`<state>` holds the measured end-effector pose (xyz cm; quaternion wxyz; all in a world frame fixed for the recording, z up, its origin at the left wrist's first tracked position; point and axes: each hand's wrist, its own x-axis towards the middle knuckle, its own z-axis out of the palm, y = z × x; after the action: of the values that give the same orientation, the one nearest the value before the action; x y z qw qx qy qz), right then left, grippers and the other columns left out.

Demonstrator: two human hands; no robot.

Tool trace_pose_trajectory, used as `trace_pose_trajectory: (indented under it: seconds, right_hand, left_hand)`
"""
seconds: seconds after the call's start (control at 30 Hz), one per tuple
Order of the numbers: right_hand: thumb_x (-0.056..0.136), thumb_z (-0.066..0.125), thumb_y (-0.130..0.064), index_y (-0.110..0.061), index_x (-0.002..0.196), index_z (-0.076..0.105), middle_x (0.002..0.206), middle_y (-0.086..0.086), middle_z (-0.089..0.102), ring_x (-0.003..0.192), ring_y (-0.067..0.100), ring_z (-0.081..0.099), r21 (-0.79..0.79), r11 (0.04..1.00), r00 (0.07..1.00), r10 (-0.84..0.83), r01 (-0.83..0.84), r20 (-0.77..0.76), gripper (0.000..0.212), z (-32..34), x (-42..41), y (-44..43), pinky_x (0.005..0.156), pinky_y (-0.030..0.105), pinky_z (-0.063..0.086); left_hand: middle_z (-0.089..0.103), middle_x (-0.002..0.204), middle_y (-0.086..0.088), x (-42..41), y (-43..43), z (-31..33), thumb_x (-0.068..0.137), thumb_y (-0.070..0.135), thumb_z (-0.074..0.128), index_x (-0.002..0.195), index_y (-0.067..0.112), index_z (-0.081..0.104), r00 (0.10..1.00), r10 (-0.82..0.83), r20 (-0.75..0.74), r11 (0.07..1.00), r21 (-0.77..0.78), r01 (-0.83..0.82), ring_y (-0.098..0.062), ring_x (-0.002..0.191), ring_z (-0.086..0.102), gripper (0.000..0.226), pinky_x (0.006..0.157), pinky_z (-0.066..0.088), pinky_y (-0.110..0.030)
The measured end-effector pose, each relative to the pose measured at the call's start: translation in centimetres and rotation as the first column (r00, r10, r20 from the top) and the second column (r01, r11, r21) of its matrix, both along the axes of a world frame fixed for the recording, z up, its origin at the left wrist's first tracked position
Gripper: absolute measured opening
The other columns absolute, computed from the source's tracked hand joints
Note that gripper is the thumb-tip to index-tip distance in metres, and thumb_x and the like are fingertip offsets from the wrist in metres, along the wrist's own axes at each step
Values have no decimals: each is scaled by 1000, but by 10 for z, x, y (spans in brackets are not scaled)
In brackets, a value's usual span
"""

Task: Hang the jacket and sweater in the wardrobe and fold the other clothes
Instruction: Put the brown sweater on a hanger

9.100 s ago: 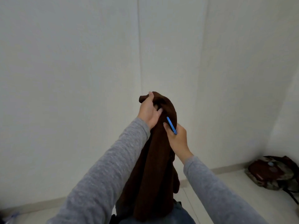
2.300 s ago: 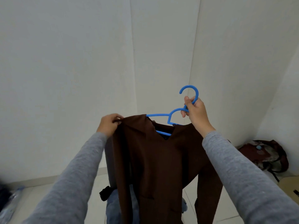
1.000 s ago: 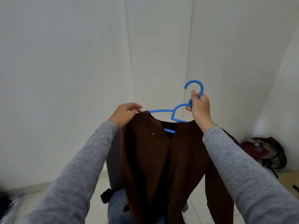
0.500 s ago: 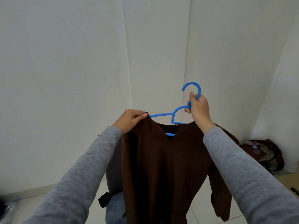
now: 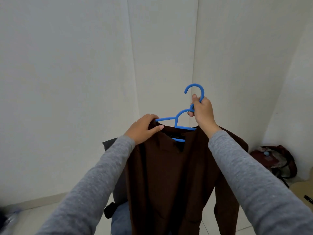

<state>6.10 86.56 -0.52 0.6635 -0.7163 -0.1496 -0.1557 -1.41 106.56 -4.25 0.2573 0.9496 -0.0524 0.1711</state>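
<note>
At chest height, the right hand (image 5: 201, 112) is gripping the blue hanger (image 5: 166, 118) by its neck and the left hand (image 5: 144, 129) is pinching the brown jacket (image 5: 169, 175) at the hanger's half-bare arm — released unseated, that shoulder is probably sliding off.

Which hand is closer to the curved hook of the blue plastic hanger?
Right. The right hand grips just under the hook; the left hand holds the brown jacket lower left.

One head-worn wide-angle camera faces forward and slightly down at the wall corner (image 5: 194, 56). Grey sleeves (image 5: 94, 184) enter from the bottom edge. Blue hanger (image 5: 166, 118) and brown jacket (image 5: 169, 175) sit close, left of and below the corner.
</note>
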Motion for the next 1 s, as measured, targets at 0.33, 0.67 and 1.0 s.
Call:
trace_pose_trajectory:
  seconds: [0.33, 0.67, 1.0]
  right_hand:
    - [102, 36, -29, -19, 74, 41, 70, 0, 46, 56, 12, 47, 113, 984, 990, -141, 140, -2, 30, 6, -3, -12, 43, 9, 41]
    - [101, 39, -29, -14, 75, 43, 70, 2, 45, 62, 10, 49, -46, 997, 998, -62, 63, 25, 30, -14, -3, -22, 55, 15, 47]
    - [102, 39, -26, -15, 72, 42, 66, 1, 41, 54, 12, 44, 74, 997, 999, -33, 35, -23, 32, -10, -6, -17, 45, 10, 43]
  left_hand:
    - [48, 119, -9, -13, 34, -54, 85, 12, 62, 120, 10, 48, 907, 406, 109, 889, -277, -365, -21, 104, 52, 38, 92, 43, -31]
    - [65, 85, 1, -18, 79, -8, 87, 1, 60, 90, 13, 67, 944, 256, 206, 907, -388, -162, -11, 81, 59, 15, 80, 45, -16]
    - [65, 103, -8, 7, 57, -5, 80, -10, 39, 89, 20, 65, 960, 229, -161, 954, -160, -254, -22, 93, 62, 41, 74, 52, -28]
